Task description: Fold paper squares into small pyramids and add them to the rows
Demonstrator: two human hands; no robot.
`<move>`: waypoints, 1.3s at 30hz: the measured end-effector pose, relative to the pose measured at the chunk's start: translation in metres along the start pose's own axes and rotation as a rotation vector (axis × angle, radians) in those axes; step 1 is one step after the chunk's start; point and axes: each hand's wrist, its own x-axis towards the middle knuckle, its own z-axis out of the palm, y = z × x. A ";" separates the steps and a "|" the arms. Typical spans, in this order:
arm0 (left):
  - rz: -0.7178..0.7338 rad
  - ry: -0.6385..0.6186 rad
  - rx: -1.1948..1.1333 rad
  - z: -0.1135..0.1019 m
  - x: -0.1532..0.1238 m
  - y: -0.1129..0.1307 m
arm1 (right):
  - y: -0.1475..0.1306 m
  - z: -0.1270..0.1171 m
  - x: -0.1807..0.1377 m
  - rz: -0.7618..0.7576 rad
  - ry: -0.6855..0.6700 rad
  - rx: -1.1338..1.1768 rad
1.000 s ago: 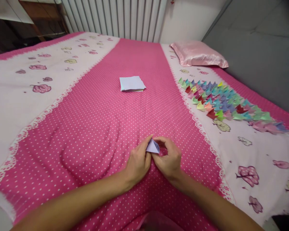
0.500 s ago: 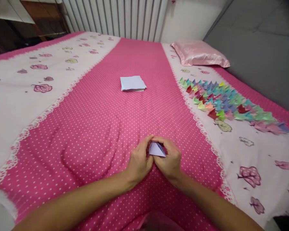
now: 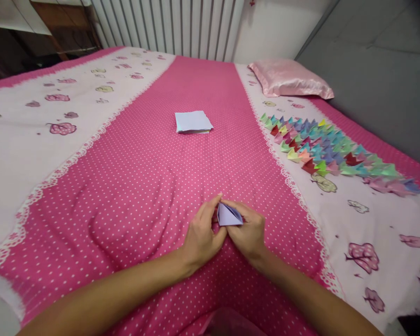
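Fingers (image 3: 209, 212) of left hand (image 3: 200, 239) and right hand (image 3: 250, 233): curled, grasping one paper (image 3: 228, 216), lilac, folded to a point, held between the hands over the bed (image 3: 154, 182). Stack (image 3: 193, 121): squares, pale sheet uppermost, lies beyond, mid-bed. Folded pieces (image 3: 324, 148): many, assorted colours, stand in rows at right. Pillow (image 3: 290, 78): one, pink, lies behind these.

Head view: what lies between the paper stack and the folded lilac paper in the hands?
In the head view, dotted pink bedspread, then the fingertips at the folded lilac paper.
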 end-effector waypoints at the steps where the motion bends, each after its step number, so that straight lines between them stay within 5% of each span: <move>1: -0.022 -0.001 -0.018 -0.001 0.001 0.001 | 0.002 -0.001 0.002 0.073 -0.015 0.045; 8: -0.037 -0.018 -0.085 -0.006 0.006 0.003 | 0.009 0.002 0.016 0.578 -0.039 0.612; 12: -0.001 -0.028 -0.085 -0.006 0.005 -0.002 | 0.009 0.004 0.019 0.698 -0.037 0.779; 23: 0.089 0.001 0.036 -0.011 0.007 -0.007 | 0.017 0.002 0.023 0.745 -0.165 0.835; 29: -0.117 -0.022 -0.040 -0.014 0.015 -0.008 | 0.021 -0.004 0.025 0.716 -0.318 1.043; 34: -0.368 -0.073 -0.355 -0.020 0.024 -0.009 | 0.021 -0.006 0.025 0.715 -0.396 0.995; 39: -0.465 -0.102 -0.482 -0.026 0.031 -0.010 | 0.023 -0.006 0.022 0.692 -0.415 0.852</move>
